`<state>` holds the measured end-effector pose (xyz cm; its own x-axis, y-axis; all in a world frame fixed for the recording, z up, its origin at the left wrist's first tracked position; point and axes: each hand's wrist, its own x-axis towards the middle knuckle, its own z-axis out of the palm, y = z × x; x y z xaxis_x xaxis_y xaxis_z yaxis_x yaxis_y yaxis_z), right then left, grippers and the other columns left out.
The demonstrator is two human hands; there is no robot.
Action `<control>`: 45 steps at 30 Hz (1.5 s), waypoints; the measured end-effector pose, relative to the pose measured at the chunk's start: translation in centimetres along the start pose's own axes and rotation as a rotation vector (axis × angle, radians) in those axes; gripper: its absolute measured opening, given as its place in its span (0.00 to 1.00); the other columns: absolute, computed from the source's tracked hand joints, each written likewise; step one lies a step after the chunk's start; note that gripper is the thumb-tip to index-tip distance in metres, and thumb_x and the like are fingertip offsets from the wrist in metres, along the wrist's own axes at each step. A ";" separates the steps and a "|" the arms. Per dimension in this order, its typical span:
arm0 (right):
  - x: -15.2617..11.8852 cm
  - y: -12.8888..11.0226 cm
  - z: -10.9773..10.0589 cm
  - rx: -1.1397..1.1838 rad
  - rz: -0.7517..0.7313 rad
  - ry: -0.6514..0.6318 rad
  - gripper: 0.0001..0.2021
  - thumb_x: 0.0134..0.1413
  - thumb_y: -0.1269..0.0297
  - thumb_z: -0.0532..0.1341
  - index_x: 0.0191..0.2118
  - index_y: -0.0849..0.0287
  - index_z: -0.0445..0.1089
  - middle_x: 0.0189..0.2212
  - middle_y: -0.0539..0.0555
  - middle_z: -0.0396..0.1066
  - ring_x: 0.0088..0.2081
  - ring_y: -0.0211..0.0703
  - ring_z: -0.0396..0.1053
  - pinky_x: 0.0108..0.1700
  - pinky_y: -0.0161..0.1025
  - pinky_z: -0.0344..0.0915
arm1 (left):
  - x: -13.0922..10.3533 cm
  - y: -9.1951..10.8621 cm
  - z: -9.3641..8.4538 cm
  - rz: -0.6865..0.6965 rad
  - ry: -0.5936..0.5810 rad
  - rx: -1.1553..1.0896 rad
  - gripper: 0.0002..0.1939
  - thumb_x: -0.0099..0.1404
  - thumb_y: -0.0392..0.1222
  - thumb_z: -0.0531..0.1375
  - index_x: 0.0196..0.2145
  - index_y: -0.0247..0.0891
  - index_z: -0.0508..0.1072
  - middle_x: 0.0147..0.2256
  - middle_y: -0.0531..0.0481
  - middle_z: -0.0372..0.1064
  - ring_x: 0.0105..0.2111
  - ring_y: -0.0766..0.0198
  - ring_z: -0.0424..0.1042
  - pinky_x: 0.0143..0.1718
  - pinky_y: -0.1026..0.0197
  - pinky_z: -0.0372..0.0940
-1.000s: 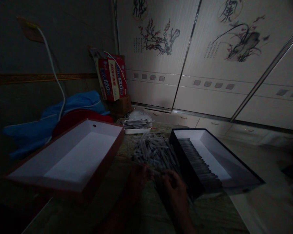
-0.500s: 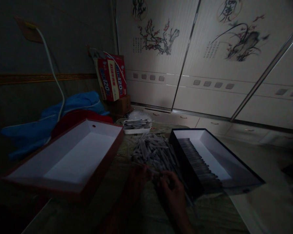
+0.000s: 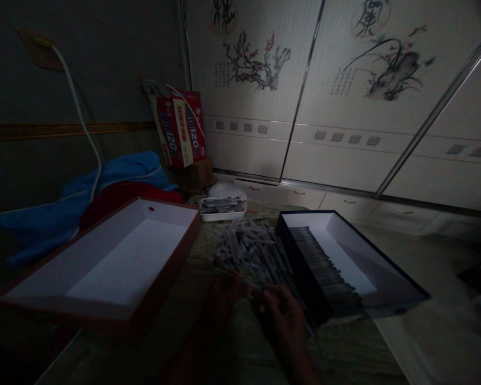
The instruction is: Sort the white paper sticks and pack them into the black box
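In dim light, my left hand [image 3: 225, 293] and my right hand [image 3: 281, 309] are close together near the front of the table. Between them runs a thin, pale, pen-like stick [image 3: 246, 285]; fingers of both hands are closed on it. Just beyond lies a loose heap of similar slim grey-white sticks [image 3: 250, 246], too dark to name exactly. To the right of my right hand stands a dark open box [image 3: 310, 283] with a row of slim dark sticks [image 3: 324, 262] along its near-left side. My left fingers are partly lost in shadow.
A red-rimmed open box [image 3: 164, 267] with a white inside stands on the left. A white tray [image 3: 223, 216] of sticks sits behind the heap. Blue cloth [image 3: 116, 171] and a red carton [image 3: 180, 128] are at the back left, sliding cabinet doors [image 3: 240, 149] behind.
The view has shifted slightly. My hands keep nearly the same place and hold on the stick, with the right fingers a little changed in pose.
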<state>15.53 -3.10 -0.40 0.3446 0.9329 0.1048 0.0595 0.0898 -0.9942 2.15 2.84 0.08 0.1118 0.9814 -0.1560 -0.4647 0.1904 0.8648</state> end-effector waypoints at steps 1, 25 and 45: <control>0.0 0.0 0.0 -0.007 -0.007 -0.004 0.13 0.49 0.56 0.59 0.33 0.62 0.70 0.19 0.51 0.69 0.22 0.38 0.66 0.24 0.31 0.61 | 0.0 0.0 0.0 0.003 0.001 0.004 0.16 0.44 0.47 0.67 0.26 0.34 0.70 0.21 0.52 0.72 0.22 0.63 0.72 0.27 0.61 0.67; -0.2 -0.3 -0.1 0.062 0.018 -0.028 0.14 0.49 0.54 0.59 0.31 0.62 0.69 0.17 0.48 0.65 0.20 0.35 0.62 0.21 0.29 0.58 | -0.1 0.3 -0.1 0.032 -0.047 0.099 0.15 0.47 0.48 0.65 0.28 0.34 0.71 0.22 0.50 0.73 0.23 0.62 0.72 0.28 0.60 0.67; 0.0 -0.7 -0.3 -0.012 0.021 0.017 0.16 0.47 0.52 0.60 0.31 0.62 0.70 0.16 0.49 0.66 0.19 0.37 0.64 0.21 0.30 0.59 | -0.3 0.8 0.3 0.037 -0.061 0.114 0.14 0.45 0.46 0.65 0.26 0.35 0.70 0.21 0.52 0.73 0.23 0.60 0.73 0.29 0.58 0.68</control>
<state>15.78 -3.29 0.33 0.3620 0.9284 0.0840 0.0635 0.0654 -0.9958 2.04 2.70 0.96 0.1511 0.9838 -0.0969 -0.3666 0.1468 0.9187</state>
